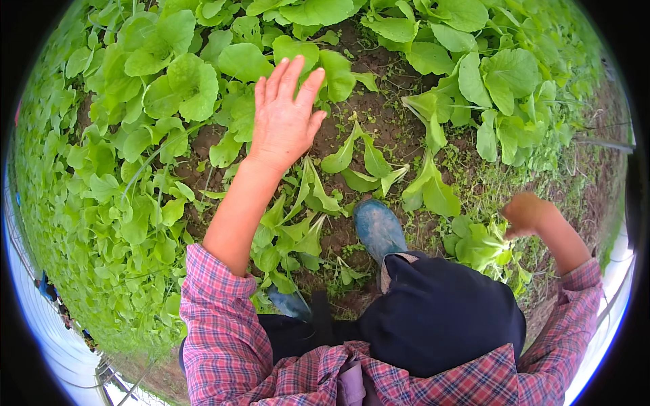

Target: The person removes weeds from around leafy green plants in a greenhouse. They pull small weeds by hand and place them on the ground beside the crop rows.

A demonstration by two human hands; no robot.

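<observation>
My left hand (288, 111) is spread, palm down, over the leaves of a leafy green plant (245, 62), with nothing held in it; whether it touches them cannot be told. At the right, my right hand (525, 213) is blurred, its fingers bent downward just above a heap of pulled leafy greens (477, 246). Whether it holds anything is unclear. Between the hands, loose leafy greens (365, 162) lie on the soil, and another bunch (431, 188) lies nearer the right hand. Below my left hand is a further pile of greens (292, 236).
Dense rows of growing greens (127, 203) cover the left and top. My blue boots (378, 228) stand on weedy brown soil (337, 238). A strip of bare ground (604, 177) runs along the right. Several distant people appear small at the far left edge, beside a pale greenhouse wall (56, 345).
</observation>
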